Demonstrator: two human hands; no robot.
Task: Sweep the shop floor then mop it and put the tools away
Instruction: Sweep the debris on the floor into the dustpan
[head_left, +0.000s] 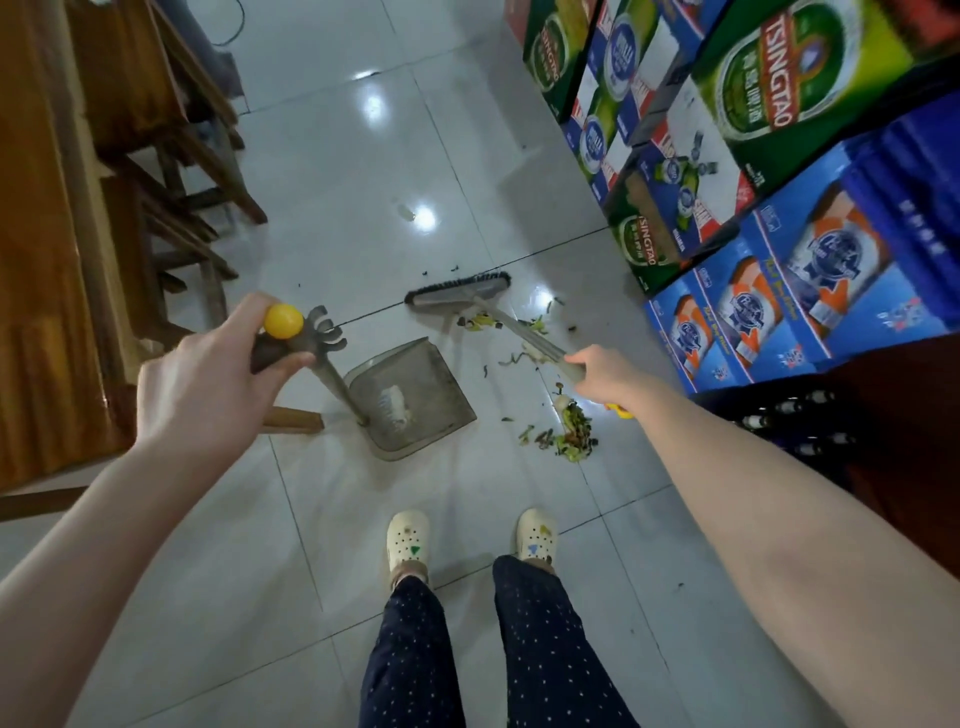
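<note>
My left hand (208, 374) grips the top of the dustpan handle (283, 332), which ends in a yellow knob and a comb of teeth. The grey dustpan (431, 395) rests on the white tiled floor (332, 171) with a pale scrap inside it. My right hand (602, 374) holds the broom handle (524, 332). The broom head (457, 291), with dark bristles, lies on the tiles beyond the pan. A heap of green and dark scraps (571, 431) sits to the right of the dustpan, with loose bits scattered toward the broom.
Wooden stools (171, 171) and a wooden counter (41, 260) line the left side. Stacked beer cartons (753, 156) and a crate of bottles (795, 415) stand on the right. A small scrap (405, 212) lies farther up the aisle. My feet in pale clogs (410, 540) stand behind the dustpan.
</note>
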